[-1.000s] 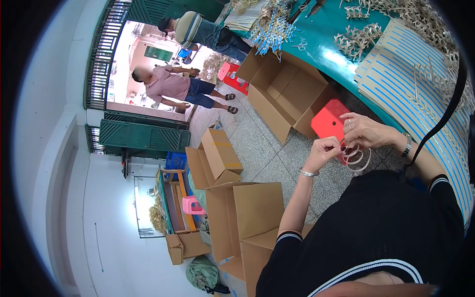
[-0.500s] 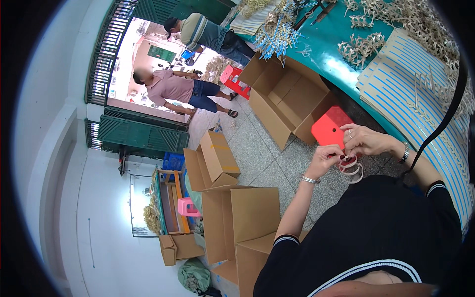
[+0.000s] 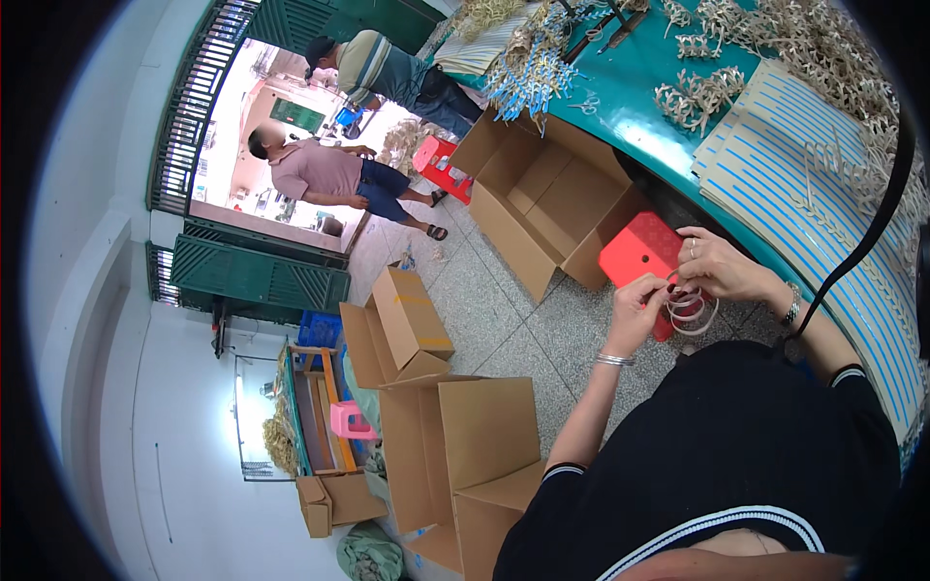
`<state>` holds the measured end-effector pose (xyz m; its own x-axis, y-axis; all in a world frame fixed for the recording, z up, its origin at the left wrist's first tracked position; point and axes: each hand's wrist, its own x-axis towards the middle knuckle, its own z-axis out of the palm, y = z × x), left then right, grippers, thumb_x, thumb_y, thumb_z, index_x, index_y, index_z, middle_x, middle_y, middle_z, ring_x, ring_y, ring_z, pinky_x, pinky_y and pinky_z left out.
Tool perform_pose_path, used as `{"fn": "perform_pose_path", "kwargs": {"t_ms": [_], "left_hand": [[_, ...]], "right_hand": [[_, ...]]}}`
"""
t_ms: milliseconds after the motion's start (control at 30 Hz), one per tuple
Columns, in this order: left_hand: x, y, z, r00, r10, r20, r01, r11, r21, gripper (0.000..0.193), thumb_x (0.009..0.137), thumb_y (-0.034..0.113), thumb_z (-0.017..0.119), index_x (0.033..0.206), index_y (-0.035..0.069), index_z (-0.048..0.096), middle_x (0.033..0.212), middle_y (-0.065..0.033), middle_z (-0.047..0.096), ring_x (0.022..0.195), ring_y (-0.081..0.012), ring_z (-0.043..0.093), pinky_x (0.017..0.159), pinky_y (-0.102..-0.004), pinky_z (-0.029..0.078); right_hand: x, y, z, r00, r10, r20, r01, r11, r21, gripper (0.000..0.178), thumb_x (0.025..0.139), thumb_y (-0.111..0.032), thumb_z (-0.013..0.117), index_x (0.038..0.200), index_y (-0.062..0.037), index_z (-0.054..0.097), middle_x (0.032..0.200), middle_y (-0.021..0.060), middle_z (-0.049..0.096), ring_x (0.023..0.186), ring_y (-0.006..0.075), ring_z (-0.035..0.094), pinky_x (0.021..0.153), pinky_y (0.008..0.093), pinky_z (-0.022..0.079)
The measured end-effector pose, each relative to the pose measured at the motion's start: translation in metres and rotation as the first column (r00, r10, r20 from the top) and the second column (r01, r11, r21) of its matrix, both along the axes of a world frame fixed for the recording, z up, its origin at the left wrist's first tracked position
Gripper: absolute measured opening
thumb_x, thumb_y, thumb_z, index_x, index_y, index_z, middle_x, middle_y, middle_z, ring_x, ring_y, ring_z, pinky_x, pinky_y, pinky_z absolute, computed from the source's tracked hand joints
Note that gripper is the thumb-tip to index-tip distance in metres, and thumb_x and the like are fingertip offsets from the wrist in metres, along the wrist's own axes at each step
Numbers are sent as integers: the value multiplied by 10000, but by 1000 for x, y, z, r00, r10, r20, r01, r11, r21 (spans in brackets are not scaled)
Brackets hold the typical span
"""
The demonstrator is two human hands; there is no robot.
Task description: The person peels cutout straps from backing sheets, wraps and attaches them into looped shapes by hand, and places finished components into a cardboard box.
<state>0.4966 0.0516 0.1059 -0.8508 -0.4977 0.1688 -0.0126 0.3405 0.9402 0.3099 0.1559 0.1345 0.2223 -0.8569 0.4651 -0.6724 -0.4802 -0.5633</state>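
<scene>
Both hands work close together on a pale, thin strip [image 3: 715, 320] that hangs in loose loops under the fingers. My left hand [image 3: 635, 302] is closed, thumb and forefinger pinching the strip. Just right of it, my right hand [image 3: 719, 271] is also closed on the strip, with some fingers curled and a ring on one. The exact grip between the fingertips is too small to make out. Behind the hands stands a red plastic stool [image 3: 641, 247]. To the right lies a table with a green cover [image 3: 605, 102], bearing pale sheets with blue stripes [image 3: 775, 184].
Bundles of curly pale strips [image 3: 823, 58] and blue-and-white strips [image 3: 528, 82] cover the table. Open cardboard boxes stand on the tiled floor, one beside the table [image 3: 552, 184] and another near my left arm [image 3: 489, 421]. Two people stand by the doorway, one in a pink shirt [image 3: 325, 169].
The view has turned slightly, shifting the room leftward. Both hands stay together on the strip, and its loops have swung a little. The person in pink has changed arm position.
</scene>
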Motion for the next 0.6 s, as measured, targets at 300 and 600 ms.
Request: {"fn": "perform_pose_path", "kwargs": {"t_ms": [300,600], "left_hand": [[-4,-1,-24,995,-22,96,-36,826,562,156,897,44,510,962,-35,627,710,-50,619,555,-79,532,495,-214,437],[-39,-14,-52,930,-354,101,232,776,586,115,879,38,558,904,-57,617,732,-102,631,561,-99,539,496,-216,450]], "right_hand": [[20,14,-47,945,-327,-22,327,945,-6,130,741,-120,610,869,-104,626,738,40,524,826,203,556,1040,477,300],[27,61,-57,810,-564,163,545,825,150,93,753,-130,626,808,-56,639,766,75,613,739,250,582,790,345,444]]}}
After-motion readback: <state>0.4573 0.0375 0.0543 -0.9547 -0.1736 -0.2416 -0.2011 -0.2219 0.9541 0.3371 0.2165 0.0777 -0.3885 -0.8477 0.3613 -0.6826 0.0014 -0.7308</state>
